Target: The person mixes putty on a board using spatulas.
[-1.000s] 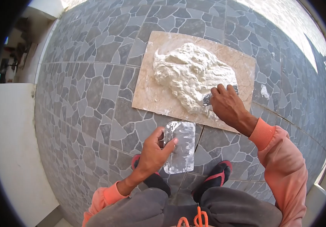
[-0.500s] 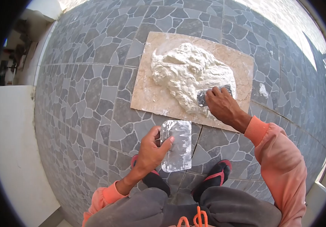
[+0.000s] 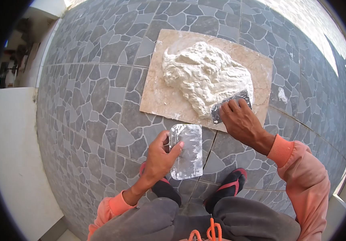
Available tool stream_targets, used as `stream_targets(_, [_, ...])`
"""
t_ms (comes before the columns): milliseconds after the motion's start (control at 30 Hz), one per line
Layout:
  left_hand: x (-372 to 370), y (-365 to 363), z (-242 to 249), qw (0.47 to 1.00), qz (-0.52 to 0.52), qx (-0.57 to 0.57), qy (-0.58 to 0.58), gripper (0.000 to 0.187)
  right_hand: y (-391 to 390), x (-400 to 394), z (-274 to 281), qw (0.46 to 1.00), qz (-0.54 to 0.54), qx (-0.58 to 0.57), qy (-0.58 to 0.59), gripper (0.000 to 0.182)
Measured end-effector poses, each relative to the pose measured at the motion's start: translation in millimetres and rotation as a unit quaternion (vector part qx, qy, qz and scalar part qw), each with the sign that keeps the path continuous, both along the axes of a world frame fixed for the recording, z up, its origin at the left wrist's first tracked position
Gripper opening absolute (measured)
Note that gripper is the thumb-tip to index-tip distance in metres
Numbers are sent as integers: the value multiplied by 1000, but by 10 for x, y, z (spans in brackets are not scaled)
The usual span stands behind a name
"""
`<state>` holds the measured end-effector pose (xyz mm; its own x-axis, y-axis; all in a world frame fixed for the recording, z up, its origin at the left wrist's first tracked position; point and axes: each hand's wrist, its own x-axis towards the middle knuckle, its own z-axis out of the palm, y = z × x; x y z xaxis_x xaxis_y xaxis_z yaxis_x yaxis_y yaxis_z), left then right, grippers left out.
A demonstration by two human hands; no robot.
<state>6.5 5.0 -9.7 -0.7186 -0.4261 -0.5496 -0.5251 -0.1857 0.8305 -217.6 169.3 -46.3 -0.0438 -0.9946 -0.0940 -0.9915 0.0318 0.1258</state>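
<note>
A mound of wet white plaster point(image 3: 205, 74) is spread over a beige marble-look tile point(image 3: 152, 98) on the floor. My right hand point(image 3: 239, 120) grips a dark, plaster-smeared scraper point(image 3: 217, 113) by its upper edge, its blade against the lower right side of the mound. Below the tile, my left hand point(image 3: 163, 156) holds a clear flat plastic scraper point(image 3: 191, 154) streaked with white, thumb on its face and fingers behind. That scraper is apart from the mound.
Grey stone-pattern floor tiles point(image 3: 92, 100) surround the board, with a white splash point(image 3: 282, 94) to its right. My feet in dark sandals point(image 3: 231, 184) stand just below the board. A pale low wall point(image 3: 14, 152) runs along the left.
My right hand has moved slightly down and right, and its scraper has tilted, with the right end higher. My left hand stays nearly still with its scraper.
</note>
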Motion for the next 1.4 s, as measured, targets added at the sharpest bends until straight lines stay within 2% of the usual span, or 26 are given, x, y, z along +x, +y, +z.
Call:
stream_targets(100, [-3,-8,-36,1000,11,14,16,25,21,9,-77,997,59,-57,-7,11])
stream_targets(200, [-26,1,-2,1000,13,15,22,25,185,-148,-325,992,124,-16,20,12])
stream_targets(233, [-22,-2,7,1000,10,11,20,25,236,-255,-368,990,130,-40,24,10])
stream_targets(300, [0,-18,32,1000,15,15,12,25,228,-413,-260,993,115,8,31,8])
stream_targets(367, [11,-25,21,999,27,25,11,26,196,-475,-157,993,110,9,30,7])
stream_targets(500, [1,-42,-12,1000,11,14,17,25,74,-294,-48,992,118,-44,1,10])
stream_targets(567, [-41,-33,43,1000,6,15,19,25,57,-187,-96,989,145,-19,9,11])
stream_targets(667, [-16,-43,43,1000,0,16,5,24,184,-334,-267,991,134,12,4,12])
stream_targets(767, [16,-42,6,999,33,32,10,24,189,-587,-103,996,76,43,-14,10])
stream_targets(900, [-26,-39,5,999,25,26,8,23,-68,-723,107,999,15,-35,25,11])
stream_targets(933, [-58,-29,29,1000,19,23,7,23,-167,-758,89,999,-15,-13,38,20])
stream_targets(1033, [-81,-24,75,1000,-5,21,0,22,-404,-791,-95,999,-43,-19,19,19])
stream_targets(1067, [-89,-22,76,1000,-12,20,1,22,-415,-746,-160,999,-26,-9,23,14])
stream_targets(1167, [-77,-13,74,999,11,28,14,22,-328,-669,-374,996,24,81,-7,18])
stream_targets(1200, [-75,-30,74,999,16,28,10,22,-368,-665,-253,995,6,87,-47,20])
stream_targets(1300, [2,-40,64,999,27,23,-7,23,-481,-729,37,998,-41,46,-13,18])
stream_targets(1333, [17,-53,30,1000,22,20,-10,23,-499,-743,34,998,-61,-4,-22,16])
stream_targets(1400, [-32,-53,26,1000,11,23,-3,24,-490,-746,-95,999,-50,3,0,15])
